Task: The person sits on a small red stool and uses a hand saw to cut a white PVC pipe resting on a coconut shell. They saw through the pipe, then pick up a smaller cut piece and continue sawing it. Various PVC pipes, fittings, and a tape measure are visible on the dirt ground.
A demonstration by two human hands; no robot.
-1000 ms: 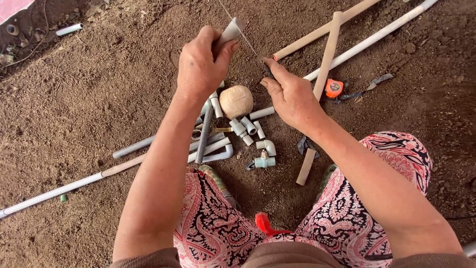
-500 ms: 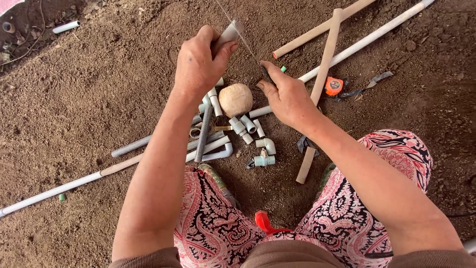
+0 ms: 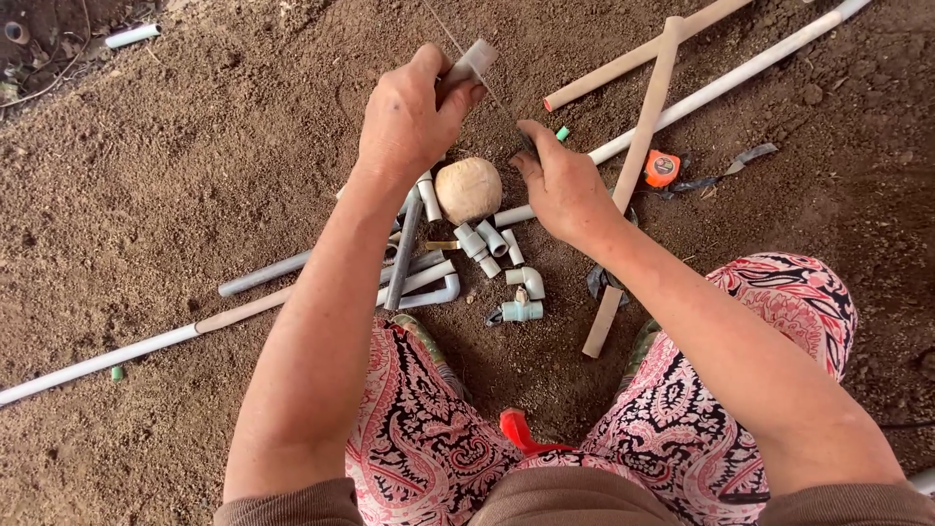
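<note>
My left hand (image 3: 409,117) is closed around a short grey pipe piece (image 3: 473,58), whose end sticks out above my fingers. A thin metal blade (image 3: 487,88) runs diagonally across that pipe, and my right hand (image 3: 565,185) pinches its lower end. Both hands hover over bare dirt. Just below them sits a round tan ball (image 3: 468,190) beside several small white pipe fittings (image 3: 487,244).
A white elbow (image 3: 529,281) and a small valve (image 3: 521,310) lie near my knees. A long white pipe (image 3: 721,83), wooden sticks (image 3: 643,127) and an orange tape measure (image 3: 662,168) lie to the right. Grey pipes (image 3: 263,275) lie to the left, and a red handle (image 3: 516,429) sits between my legs.
My right hand has shifted slightly to the left with the blade. My left hand keeps the pipe piece in the same place.
</note>
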